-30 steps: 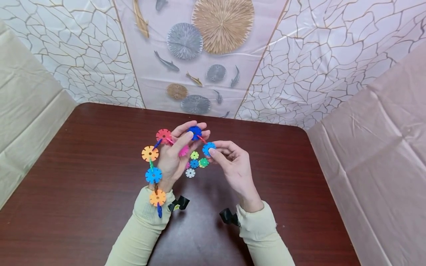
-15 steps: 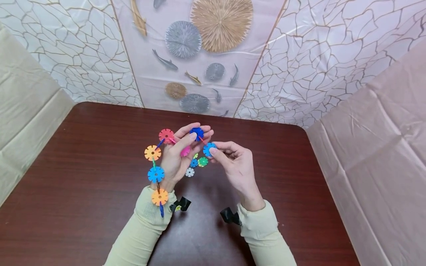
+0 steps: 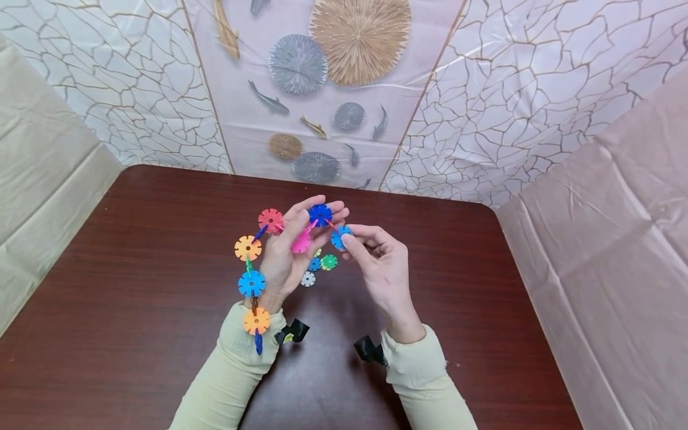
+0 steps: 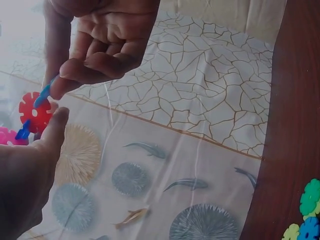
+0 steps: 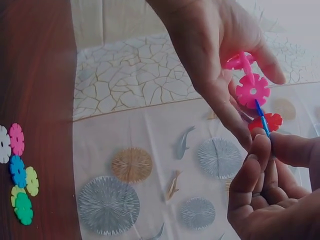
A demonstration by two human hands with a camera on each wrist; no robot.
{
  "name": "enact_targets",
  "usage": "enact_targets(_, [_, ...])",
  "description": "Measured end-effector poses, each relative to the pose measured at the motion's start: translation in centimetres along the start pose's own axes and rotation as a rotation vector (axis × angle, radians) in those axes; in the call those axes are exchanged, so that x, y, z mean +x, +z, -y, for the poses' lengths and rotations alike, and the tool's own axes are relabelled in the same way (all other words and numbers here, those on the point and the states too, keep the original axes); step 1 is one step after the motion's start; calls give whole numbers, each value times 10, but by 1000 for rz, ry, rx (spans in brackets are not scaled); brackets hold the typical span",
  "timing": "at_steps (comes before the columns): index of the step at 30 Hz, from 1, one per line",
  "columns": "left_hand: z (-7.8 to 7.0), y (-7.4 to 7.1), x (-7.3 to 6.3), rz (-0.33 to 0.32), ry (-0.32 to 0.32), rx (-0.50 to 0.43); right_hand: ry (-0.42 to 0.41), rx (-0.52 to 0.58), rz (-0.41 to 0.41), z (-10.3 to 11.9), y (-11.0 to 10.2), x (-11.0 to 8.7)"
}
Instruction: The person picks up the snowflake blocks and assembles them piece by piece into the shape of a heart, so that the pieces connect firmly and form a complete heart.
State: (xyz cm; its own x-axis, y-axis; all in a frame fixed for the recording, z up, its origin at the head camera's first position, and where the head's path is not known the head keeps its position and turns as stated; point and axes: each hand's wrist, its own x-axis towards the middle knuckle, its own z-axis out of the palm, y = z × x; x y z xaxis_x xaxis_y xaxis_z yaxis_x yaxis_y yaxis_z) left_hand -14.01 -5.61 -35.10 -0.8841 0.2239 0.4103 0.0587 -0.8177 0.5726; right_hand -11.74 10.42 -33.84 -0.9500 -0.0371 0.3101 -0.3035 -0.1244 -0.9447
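A chain of slotted plastic discs hangs over my left hand (image 3: 279, 266). At its right end my right hand (image 3: 386, 272) pinches a light blue disc (image 3: 338, 237) between thumb and fingers. A red disc (image 4: 35, 112), edge-on in the head view, joins it to a dark blue disc (image 3: 321, 215), which lies against the extended left fingers. The left thumb stands apart from that disc; a pink disc (image 5: 253, 91) shows between thumb and fingers in the right wrist view. The rest of the chain drops beside the left wrist, past an orange disc (image 3: 248, 248) to a dark blue one (image 3: 258, 343).
Several loose discs lie on the dark wooden table (image 3: 145, 286) beyond the hands, among them a white disc (image 3: 308, 279) and a green disc (image 3: 329, 261). Some are partly hidden by the left hand. Patterned cloth (image 3: 349, 149) stands behind the table's far edge.
The left thumb has come off the dark blue disc, uncovering it and more of the pink link. Both hands and the chain have shifted slightly right; the right hand keeps its pinch.
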Motion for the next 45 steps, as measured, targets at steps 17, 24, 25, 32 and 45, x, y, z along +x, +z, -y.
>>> enact_targets(17, [-3, -1, -1, -47, -6, 52, -51, -162, -25, -24, -11, 15])
enact_targets(24, [-6, -3, -2, -68, 23, 19, 203, -927, 333, -78, -11, 28])
enact_targets(25, [-6, -3, -2, -69, 20, 22, 222, -1002, 386, -85, -10, 28])
enact_targets(32, [-6, -2, -2, -64, 14, 6, 253, -1254, 441, -115, -7, 27])
enact_targets(45, [-8, -2, -1, -78, 62, 13, 217, -787, 175, -98, -16, 20])
